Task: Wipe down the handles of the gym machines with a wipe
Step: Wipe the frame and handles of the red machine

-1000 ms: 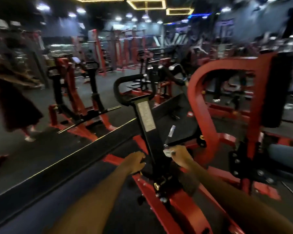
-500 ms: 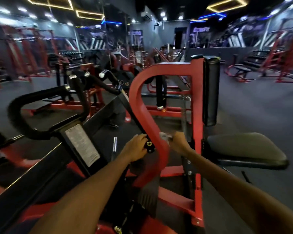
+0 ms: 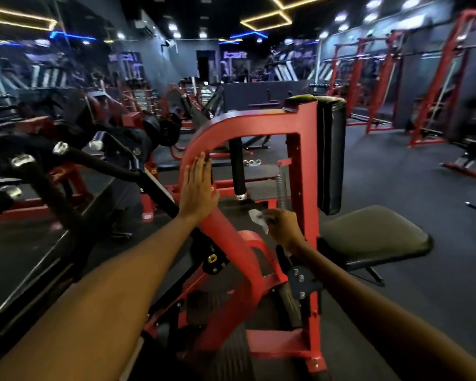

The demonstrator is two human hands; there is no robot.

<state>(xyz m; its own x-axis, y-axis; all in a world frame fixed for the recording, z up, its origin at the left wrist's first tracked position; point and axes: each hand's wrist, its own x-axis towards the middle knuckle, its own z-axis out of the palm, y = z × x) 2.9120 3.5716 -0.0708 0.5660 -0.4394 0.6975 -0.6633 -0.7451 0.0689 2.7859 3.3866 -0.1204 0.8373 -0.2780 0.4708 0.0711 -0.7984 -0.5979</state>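
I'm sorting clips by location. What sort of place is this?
A commercial gym, almost surely. A red steel machine frame with a black padded seat stands in front, and tall red racks line the right wall. The left hand rests flat on the frame; the right hand holds a white wipe.

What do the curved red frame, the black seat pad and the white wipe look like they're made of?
Curved red frame: likely painted steel, with hard edges and a faint sheen. Black seat pad: padded vinyl or leather, soft rounded edges, dull shine. White wipe: thin crumpled tissue or cloth; too blurred to tell which.
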